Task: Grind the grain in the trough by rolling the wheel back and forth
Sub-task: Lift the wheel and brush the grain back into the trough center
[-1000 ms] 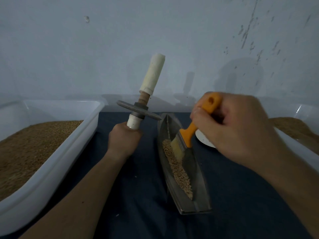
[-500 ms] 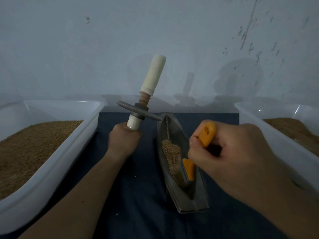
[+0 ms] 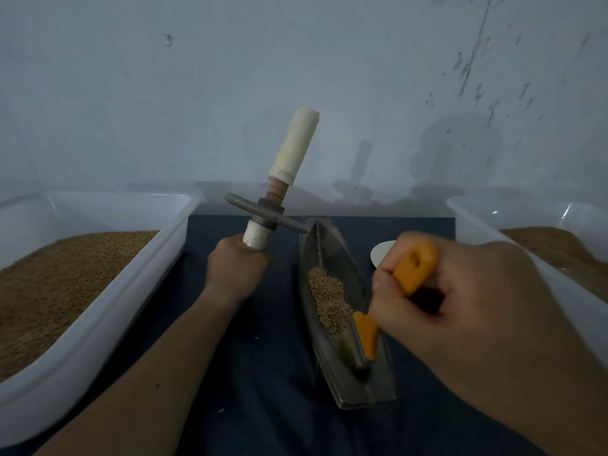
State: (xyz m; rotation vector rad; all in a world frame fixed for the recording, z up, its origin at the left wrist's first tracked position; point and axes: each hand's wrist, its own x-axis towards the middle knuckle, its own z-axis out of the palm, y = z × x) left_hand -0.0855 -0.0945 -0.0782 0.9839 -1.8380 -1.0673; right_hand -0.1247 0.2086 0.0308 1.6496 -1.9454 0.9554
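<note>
A narrow boat-shaped metal trough [image 3: 332, 245] lies on the dark blue cloth, with a heap of tan grain [image 3: 327, 299] in its middle. My left hand [image 3: 235, 269] grips the lower white-wrapped handle of the grinding wheel [image 3: 266, 216], holding it upright in the air just left of the trough's far end; the grey disc is tilted and out of the trough. My right hand [image 3: 460, 311] holds an orange-handled brush [image 3: 413, 269], its bristles down in the near part of the trough against the grain.
A white plastic tub [image 3: 108, 291] of brown grain stands at the left, and another tub [image 3: 539, 264] with grain at the right. A small white disc [image 3: 380, 251] lies right of the trough. A grey wall rises close behind.
My right hand drew the brush from the trough's far part toward its near end, pushing the long line of grain into a shorter heap in the middle. The left hand and wheel stayed still.
</note>
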